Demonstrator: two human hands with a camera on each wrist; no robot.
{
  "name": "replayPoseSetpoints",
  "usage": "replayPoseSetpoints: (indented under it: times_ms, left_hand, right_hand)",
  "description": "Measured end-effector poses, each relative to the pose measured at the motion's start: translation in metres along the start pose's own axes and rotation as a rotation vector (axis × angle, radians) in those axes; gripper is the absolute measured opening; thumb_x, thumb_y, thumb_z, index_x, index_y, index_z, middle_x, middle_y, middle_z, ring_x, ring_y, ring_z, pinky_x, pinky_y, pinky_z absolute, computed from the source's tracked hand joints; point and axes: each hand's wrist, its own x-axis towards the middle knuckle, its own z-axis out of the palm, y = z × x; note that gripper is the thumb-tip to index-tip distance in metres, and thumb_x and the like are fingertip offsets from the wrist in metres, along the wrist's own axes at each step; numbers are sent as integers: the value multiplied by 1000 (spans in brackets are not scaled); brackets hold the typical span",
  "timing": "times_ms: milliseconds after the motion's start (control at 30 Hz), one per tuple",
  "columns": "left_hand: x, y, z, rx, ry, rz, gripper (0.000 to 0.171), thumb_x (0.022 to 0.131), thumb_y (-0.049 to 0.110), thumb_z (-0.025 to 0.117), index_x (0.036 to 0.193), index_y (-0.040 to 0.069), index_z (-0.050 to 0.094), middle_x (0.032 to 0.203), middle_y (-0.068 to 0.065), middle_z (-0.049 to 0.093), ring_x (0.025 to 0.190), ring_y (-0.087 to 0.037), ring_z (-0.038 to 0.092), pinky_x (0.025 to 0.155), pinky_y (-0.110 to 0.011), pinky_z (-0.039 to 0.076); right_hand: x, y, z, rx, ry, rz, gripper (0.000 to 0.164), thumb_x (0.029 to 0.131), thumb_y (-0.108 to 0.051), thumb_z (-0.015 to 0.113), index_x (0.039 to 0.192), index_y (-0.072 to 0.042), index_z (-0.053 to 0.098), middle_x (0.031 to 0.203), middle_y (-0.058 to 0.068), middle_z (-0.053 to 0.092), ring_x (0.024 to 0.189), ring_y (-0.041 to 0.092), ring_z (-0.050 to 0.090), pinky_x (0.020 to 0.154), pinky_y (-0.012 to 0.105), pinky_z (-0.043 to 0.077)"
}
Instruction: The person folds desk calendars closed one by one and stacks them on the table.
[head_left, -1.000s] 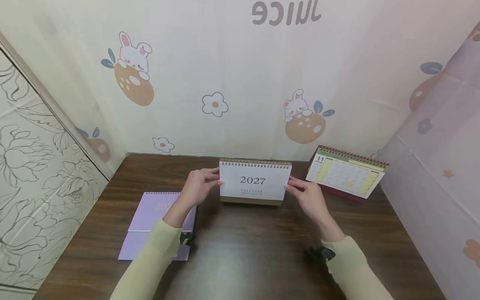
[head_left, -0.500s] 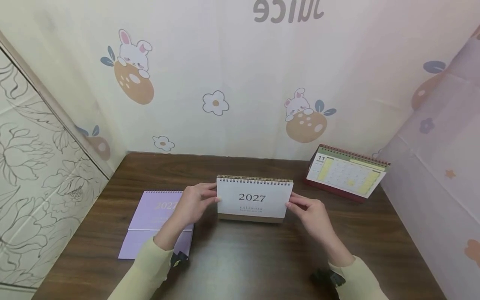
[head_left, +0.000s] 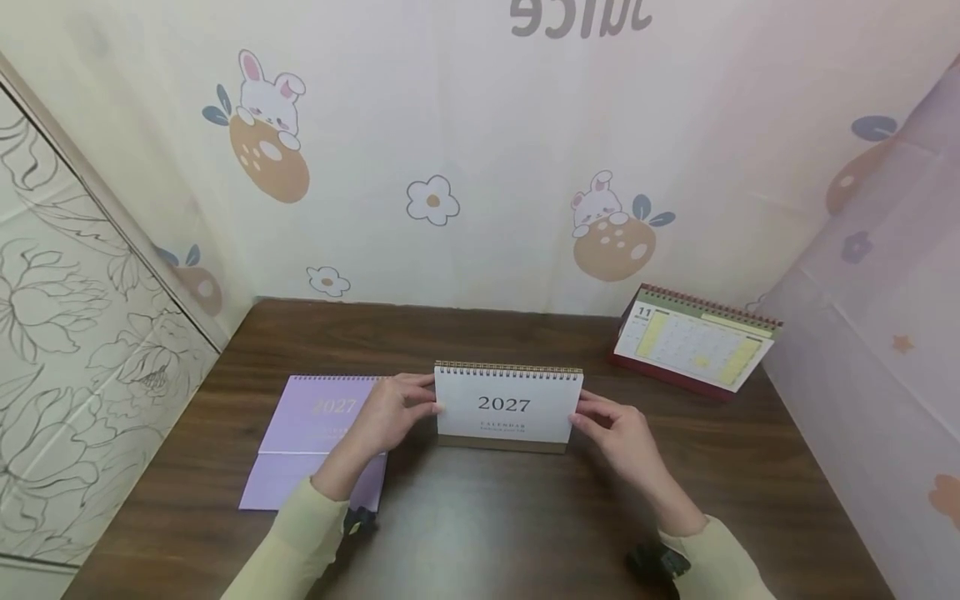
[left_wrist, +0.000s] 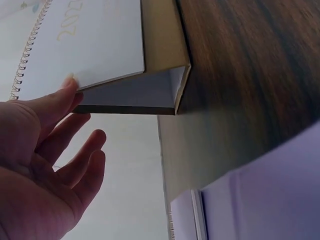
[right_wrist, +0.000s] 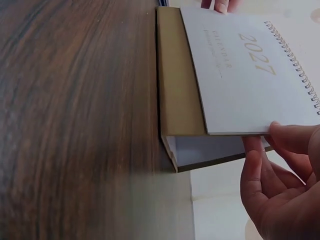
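Note:
A white 2027 desk calendar [head_left: 508, 408] with a brown base and a spiral top stands upright in the middle of the table. My left hand [head_left: 393, 408] pinches its left edge, thumb on the front page, as the left wrist view shows at the calendar's [left_wrist: 100, 45] open side. At the opposite edge, my right hand [head_left: 618, 429] pinches in the same way; in the right wrist view that thumb lies at the edge of the cover [right_wrist: 245, 75]. Fingertips behind the pages are partly hidden.
A purple 2027 calendar [head_left: 300, 467] lies left on the wooden table [head_left: 480, 525], partly behind my left forearm. At the back right stands a green and red calendar [head_left: 693, 342] showing month 11. A patterned cloth [head_left: 510, 125] hangs behind the table.
Both hands have brought the white calendar from near the table's back edge towards me, mostly in the first half second. The other calendars have stayed in place.

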Motion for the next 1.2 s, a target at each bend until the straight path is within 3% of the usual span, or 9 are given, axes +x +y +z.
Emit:
replayPoseSetpoints:
  times_ms: [267, 467, 767, 1000, 1200]
  left_hand:
    - [2, -5, 2, 10, -42, 6, 8, 80, 18, 83, 85, 11, 81, 128, -6, 66, 122, -29, 59, 103, -50, 43]
    - [3, -5, 4, 89, -86, 17, 9, 79, 21, 84, 82, 13, 80, 130, -8, 65, 124, -30, 57, 105, -48, 42]
    - [-1, -9, 6, 139, -150, -4, 10, 78, 23, 85, 78, 16, 78, 131, -9, 64, 125, -31, 56, 110, -49, 36]
    - [0, -13, 6, 154, -164, 55, 10, 78, 24, 85, 77, 18, 77, 128, -12, 66, 122, -33, 58, 111, -53, 32]
    - [2, -10, 4, 165, -171, 43, 10, 78, 25, 85, 77, 19, 77, 129, -11, 65, 122, -32, 58, 108, -50, 37]
  right_hand:
    - [3, 9, -2, -43, -56, -46, 24, 90, -24, 76, 111, -11, 77, 140, 13, 57, 125, 36, 56, 96, 54, 48]
    - [8, 18, -6, -48, -118, -76, 23, 89, -27, 77, 108, -14, 78, 142, 15, 55, 130, 39, 50, 100, 58, 44]
    - [15, 32, -3, -97, -266, -111, 12, 88, -23, 77, 99, -20, 80, 136, 15, 60, 136, 37, 44, 106, 60, 36]
    - [14, 30, -1, -107, -238, -128, 12, 86, -19, 79, 98, -20, 80, 141, 18, 55, 135, 39, 45, 106, 62, 35]
    - [17, 30, -3, -134, -242, -153, 12, 87, -19, 78, 99, -20, 80, 137, 15, 59, 134, 36, 47, 105, 60, 38]
